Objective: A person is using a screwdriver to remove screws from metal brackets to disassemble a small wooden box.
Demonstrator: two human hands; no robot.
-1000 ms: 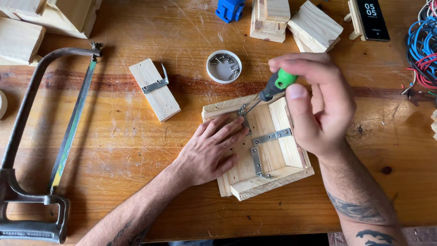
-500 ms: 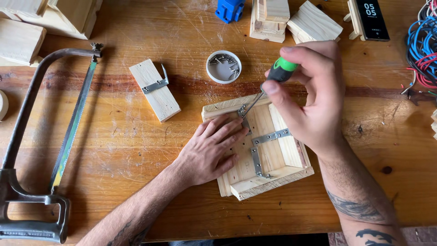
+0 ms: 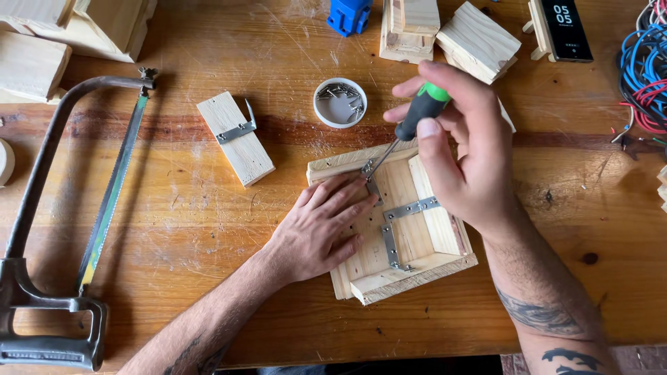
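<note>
1. the scratched, orange-brown wooden tabletop [image 3: 174, 208] fills the view; its grain runs side to side, with a darker stripe across the upper middle and a dark knot at 4 o'clock. nothing of the room beyond it shows.
2. a shallow pale pine box frame [image 3: 410, 229] with raw sawn edges lies flat near the centre. thin, perforated steel corner brackets [image 3: 406, 212] sit inside it, dull grey against the light wood.
3. at 12 o'clock from the frame stands a small round white dish of metal screws [image 3: 340, 103]. at 10 o'clock lies a loose pine block with a bent metal bracket [image 3: 235, 137] across it.
4. a dark metal hacksaw with a green-tinted blade [image 3: 62, 229] runs along the 9 o'clock edge. pale wood offcuts [image 3: 478, 40] are stacked at 12 and 11 o'clock, beside a blue plastic part [image 3: 349, 14].
5. a dark phone on a wooden stand [image 3: 564, 29] leans at 1 o'clock, and blue and red wires [image 3: 646, 69] bunch at 2 o'clock.
6. the left hand [image 3: 323, 229] lies open and flat, fingers spread, pressing the frame's 9 o'clock side.
7. the right hand [image 3: 469, 156] is closed around a screwdriver with a black and green handle [image 3: 420, 111]. its slim shaft slants down to the bracket at the frame's 11 o'clock inner corner.
</note>
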